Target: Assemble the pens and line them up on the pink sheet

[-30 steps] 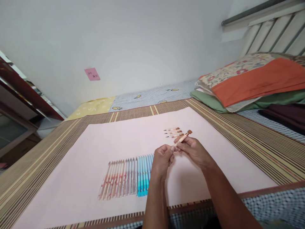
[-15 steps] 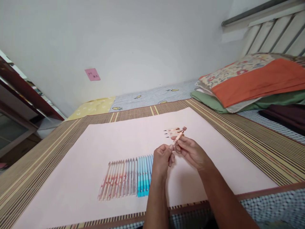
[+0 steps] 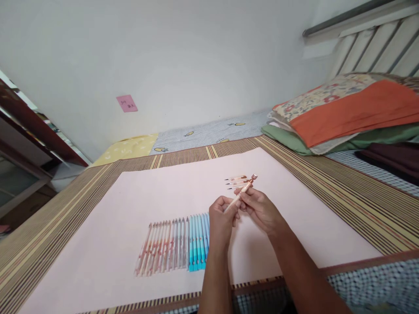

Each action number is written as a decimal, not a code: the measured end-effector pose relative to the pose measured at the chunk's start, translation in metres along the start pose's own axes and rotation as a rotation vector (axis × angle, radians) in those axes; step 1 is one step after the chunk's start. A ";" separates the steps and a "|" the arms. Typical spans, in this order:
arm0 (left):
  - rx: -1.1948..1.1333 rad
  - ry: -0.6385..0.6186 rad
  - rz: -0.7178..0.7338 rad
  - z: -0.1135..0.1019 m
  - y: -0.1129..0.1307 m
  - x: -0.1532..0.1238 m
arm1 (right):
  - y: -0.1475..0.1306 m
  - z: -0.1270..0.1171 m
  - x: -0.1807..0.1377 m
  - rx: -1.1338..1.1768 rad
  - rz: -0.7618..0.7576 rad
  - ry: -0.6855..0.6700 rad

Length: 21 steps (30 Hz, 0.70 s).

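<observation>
Both hands are closed on one cream pen (image 3: 244, 189) with a brown, knobbed top, tilted up to the right over the pale pink sheet (image 3: 131, 192). My left hand (image 3: 224, 213) pinches its lower part; my right hand (image 3: 260, 209) grips it higher up, below the knob. Just beyond the fingers lie several pen refills (image 3: 235, 179) with dark tips and cream-and-brown bodies, pointing left. To the left of my wrist is a row of pens (image 3: 162, 248), from pinkish and grey to light-blue pens (image 3: 196, 242). My left forearm hides the row's right end.
The sheet lies on a striped mat (image 3: 75, 209). Folded bedding with an orange band (image 3: 360, 113) is stacked at the right, beside dark cloth (image 3: 393, 159). A wall with a pink note (image 3: 127, 103) stands behind, and a radiator (image 3: 376, 48) is at upper right.
The pen has turned slightly in my fingers, and more of its cream barrel shows between my hands. My left hand has shifted a little left along it. The laid-out pens and refills stay put.
</observation>
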<state>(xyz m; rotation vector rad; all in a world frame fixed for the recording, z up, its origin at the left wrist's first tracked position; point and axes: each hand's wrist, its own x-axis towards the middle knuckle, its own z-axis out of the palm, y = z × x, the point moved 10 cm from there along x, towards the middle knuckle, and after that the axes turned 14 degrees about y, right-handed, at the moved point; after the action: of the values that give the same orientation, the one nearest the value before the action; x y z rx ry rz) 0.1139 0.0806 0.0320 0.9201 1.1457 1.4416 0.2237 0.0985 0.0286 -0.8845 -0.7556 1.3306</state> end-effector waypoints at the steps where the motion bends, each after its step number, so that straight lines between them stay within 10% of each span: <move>1: -0.024 -0.018 -0.025 0.001 -0.002 0.000 | -0.001 -0.003 0.001 -0.002 -0.010 -0.001; 8: -0.025 -0.105 -0.137 0.007 -0.016 -0.001 | -0.011 -0.018 0.007 -0.075 -0.076 0.049; 16: 0.214 0.170 0.312 -0.009 0.029 -0.010 | -0.010 -0.015 0.006 -0.016 -0.092 0.132; 21: 0.146 0.226 0.327 -0.011 0.034 -0.013 | -0.007 -0.008 0.005 0.060 -0.081 0.130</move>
<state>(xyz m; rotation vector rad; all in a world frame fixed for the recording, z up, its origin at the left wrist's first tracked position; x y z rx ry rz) 0.0976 0.0654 0.0625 1.1062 1.3247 1.7797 0.2346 0.1026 0.0308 -0.8749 -0.6406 1.2064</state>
